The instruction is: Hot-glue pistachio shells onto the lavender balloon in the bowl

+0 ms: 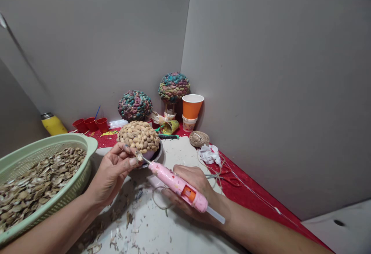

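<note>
Between the thumb and fingers of my left hand (113, 169) is a small shell piece (139, 155), hollow side toward the nozzle. My right hand (194, 186) grips a pink glue gun (174, 180), its metal tip at the shell piece. A clear glue stick (216, 214) sticks out of the gun's back end. Just behind my left fingers, a ball covered in tan shells (139, 136) rests in a bowl (159, 153), whose lower part is mostly hidden. To the left stands a green basket (92, 143) holding many loose shell pieces (43, 180).
Two colourful shell-covered balls (135, 105) (174, 87) stand at the back. Near them are orange and patterned paper cups (193, 107), red cups (90, 123), a yellow bottle (54, 124) and twine (199, 139). Scissors (230, 180) and crumpled tissue (209, 154) lie right. Shell scraps litter the white board (150, 223).
</note>
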Available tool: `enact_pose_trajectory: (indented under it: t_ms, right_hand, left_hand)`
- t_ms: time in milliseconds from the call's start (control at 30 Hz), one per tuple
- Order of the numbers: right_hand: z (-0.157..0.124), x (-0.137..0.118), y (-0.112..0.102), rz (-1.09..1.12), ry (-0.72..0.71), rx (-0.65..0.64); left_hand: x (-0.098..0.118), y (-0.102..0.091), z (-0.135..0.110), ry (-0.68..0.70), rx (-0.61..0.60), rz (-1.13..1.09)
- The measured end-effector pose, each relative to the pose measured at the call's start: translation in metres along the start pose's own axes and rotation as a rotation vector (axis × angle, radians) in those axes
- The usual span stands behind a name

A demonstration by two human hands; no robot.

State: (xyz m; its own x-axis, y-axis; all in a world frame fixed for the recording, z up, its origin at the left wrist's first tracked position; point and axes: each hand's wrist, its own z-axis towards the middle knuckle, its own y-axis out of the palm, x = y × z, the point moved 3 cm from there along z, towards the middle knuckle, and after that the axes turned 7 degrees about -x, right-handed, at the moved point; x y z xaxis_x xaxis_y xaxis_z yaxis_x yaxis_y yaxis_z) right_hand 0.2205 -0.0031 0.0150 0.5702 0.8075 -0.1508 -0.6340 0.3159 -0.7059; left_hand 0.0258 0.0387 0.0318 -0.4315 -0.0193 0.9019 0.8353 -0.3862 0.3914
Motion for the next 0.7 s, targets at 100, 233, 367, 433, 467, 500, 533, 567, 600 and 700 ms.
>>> enact_pose_trajectory:
  t_ms: [100, 233, 367, 433, 467, 500, 533, 567, 600, 700]
  right_hand:
    - [-0.0005, -0.0002, 0.0002, -0.010, 0.000, -0.002]
    - [-0.0011, -0.0005, 0.0002, -0.018, -0.010, 0.001]
    - [-0.0010, -0.0003, 0.0001, -0.015, -0.013, 0.009]
    - [-0.0007, -0.0006, 0.0000, -0.020, -0.020, 0.019]
    - [-0.0004, -0.0008, 0.0000, -0.023, -0.025, 0.022]
    - [-0.0002, -0.0011, 0.0000, -0.025, -0.031, 0.022]
    - [0.0001, -0.0015, 0.0000, -0.026, -0.036, 0.023]
    - [0.0004, -0.0018, -0.0001, -0.028, -0.040, 0.025]
    - [0.0006, -0.0021, -0.0003, -0.033, -0.042, 0.028]
    - [0.0013, -0.0027, -0.0006, -0.041, -0.047, 0.031]
  left_hand:
    - [0.0007, 0.0006, -0.0003, 0.000, -0.004, 0.002]
    - [0.0011, 0.0007, -0.0006, 0.000, -0.003, 0.007]
    - [-0.0007, -0.0001, 0.0003, -0.002, -0.006, 0.009]
    - [-0.0023, -0.0007, 0.0008, -0.002, -0.005, 0.016]
    - [-0.0032, -0.0010, 0.0009, -0.002, -0.001, 0.023]
    - [-0.0041, -0.0013, 0.0009, -0.002, 0.005, 0.029]
    - [-0.0048, -0.0016, 0.0007, -0.003, 0.011, 0.036]
    - [-0.0056, -0.0017, 0.0005, -0.008, 0.016, 0.043]
    - [-0.0063, -0.0018, 0.0002, -0.011, 0.019, 0.049]
    - [-0.0074, -0.0018, -0.0004, -0.013, 0.025, 0.062]
